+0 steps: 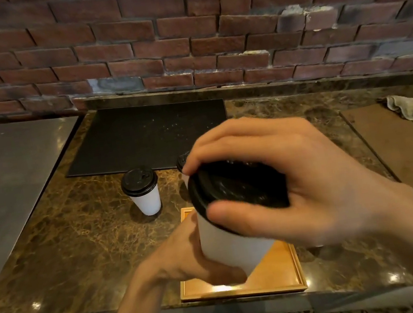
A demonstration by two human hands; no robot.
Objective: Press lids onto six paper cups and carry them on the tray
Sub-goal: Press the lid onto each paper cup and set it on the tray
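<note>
White paper cup (228,245) is being held tilted above the wooden tray (282,272), left hand (189,257) gripping its body, right hand (285,178) curling round the black lid (235,187). Second lidded cup (142,191) is standing far left on the marble counter (65,248).

1 head view looks down, close above the counter (78,246).
</note>
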